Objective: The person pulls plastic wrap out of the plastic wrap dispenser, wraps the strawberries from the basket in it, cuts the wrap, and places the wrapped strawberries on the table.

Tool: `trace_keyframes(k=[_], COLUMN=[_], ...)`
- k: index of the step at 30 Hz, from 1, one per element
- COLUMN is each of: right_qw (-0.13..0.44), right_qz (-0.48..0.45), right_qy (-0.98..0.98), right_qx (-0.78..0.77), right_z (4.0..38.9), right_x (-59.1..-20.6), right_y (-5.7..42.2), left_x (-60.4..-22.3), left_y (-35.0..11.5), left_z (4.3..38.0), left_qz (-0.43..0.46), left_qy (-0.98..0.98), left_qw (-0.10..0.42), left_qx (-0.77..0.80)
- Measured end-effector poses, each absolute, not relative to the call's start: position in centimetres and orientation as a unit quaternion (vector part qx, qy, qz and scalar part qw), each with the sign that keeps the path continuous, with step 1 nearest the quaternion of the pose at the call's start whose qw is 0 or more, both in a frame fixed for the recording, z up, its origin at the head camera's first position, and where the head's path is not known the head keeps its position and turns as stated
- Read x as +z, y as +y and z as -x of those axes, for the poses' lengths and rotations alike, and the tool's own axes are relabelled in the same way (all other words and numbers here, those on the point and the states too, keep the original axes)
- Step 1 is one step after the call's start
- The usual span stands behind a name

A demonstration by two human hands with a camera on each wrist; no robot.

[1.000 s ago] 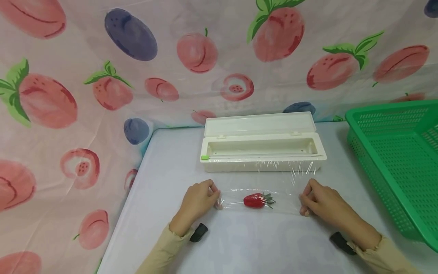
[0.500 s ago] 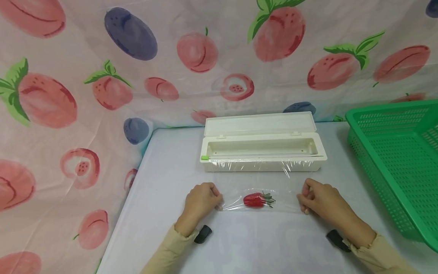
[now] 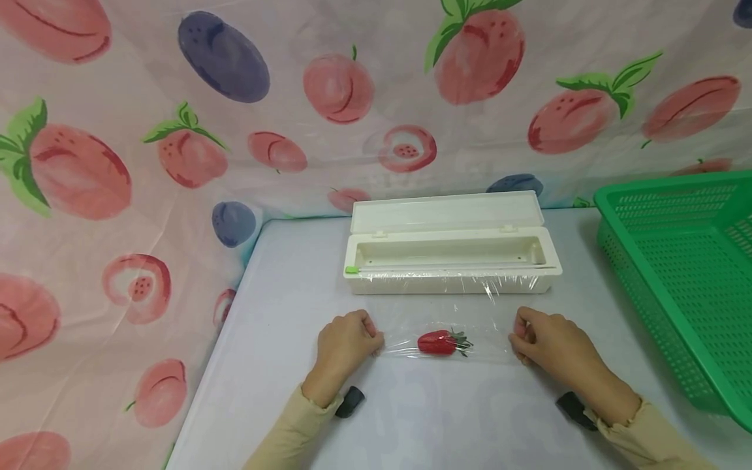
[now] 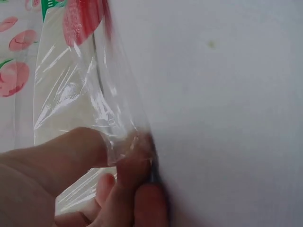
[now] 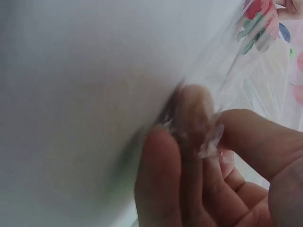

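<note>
A red strawberry (image 3: 437,342) with green leaves lies on its side under clear plastic wrap (image 3: 405,343). My left hand (image 3: 346,344) pinches the wrap's left corner between thumb and fingers. At the right corner, my right hand (image 3: 552,341) pinches the same sheet. The film runs back from both hands to a long white wrap dispenser (image 3: 446,284), whose lid (image 3: 446,214) is raised. In the left wrist view the film (image 4: 106,94) stretches from the fingertips toward the strawberry. The right wrist view shows crumpled film (image 5: 210,142) between thumb and fingers.
A green plastic basket (image 3: 652,320) stands at the right of the white table (image 3: 294,274). A small green slider (image 3: 352,269) sits at the left end of the dispenser's front edge. Fruit-printed cloth (image 3: 346,150) hangs behind and to the left.
Both hands have shifted slightly inward, still pinching the wrap. The film's folds have changed, and it lies closer over the strawberry. The dispenser and basket stay in place.
</note>
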State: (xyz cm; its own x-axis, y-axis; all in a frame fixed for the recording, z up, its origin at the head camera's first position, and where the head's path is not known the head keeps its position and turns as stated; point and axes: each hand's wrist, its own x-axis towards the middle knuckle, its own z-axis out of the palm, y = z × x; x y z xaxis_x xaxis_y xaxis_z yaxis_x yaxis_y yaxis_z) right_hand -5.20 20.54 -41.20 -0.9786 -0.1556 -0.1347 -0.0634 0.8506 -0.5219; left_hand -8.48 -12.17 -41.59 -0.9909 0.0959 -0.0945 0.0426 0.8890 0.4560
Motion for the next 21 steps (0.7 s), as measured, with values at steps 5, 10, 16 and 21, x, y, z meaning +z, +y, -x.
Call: trace_keyframes(k=[5,10,16,21], right_qw=[0.073,0.065,0.017,-0.013], right_qz=[0.041,0.031,0.051,0.07], right_qy=[0.962,0.963,0.97,0.975], right_qx=[-0.261,-0.259,-0.238,-0.212], right_z=[5.03,4.86,4.78,4.6], right_x=[-41.15,-41.02,-40.95,-41.1], right_y=[20.52,20.46,20.31,20.44], left_x=[-41.54,-41.62,-41.77,-41.78], left_y=[-12.41,-12.55,-12.77,-12.84], left_z=[8.27,8.2,8.25,8.23], left_qz=[-0.019,-0.03,-0.042,-0.08], left_qy=[0.965,0.964,0.967,0.968], left_qw=[0.071,0.06,0.04,0.014], left_qx=[0.25,0.256,0.247,0.238])
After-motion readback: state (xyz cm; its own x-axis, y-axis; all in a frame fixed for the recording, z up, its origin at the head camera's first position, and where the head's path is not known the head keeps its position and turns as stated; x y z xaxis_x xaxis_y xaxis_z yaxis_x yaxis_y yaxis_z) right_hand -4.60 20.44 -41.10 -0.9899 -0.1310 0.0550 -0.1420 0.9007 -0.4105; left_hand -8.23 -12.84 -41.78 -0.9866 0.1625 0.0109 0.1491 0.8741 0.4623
